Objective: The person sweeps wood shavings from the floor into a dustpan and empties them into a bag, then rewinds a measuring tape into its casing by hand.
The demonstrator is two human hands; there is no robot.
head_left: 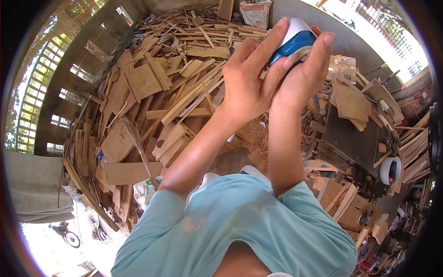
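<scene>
Two bare hands are raised with wrists close together, the left hand (244,76) and right hand (302,83) both holding a blue-and-white device (295,42) between their fingers. It is up in the air, off any surface. Beyond lies a heap of scrap wood (147,78), with a sack (256,15) at its far edge. To the right, boards (351,104) rest along the far edge of a dark table (346,136).
</scene>
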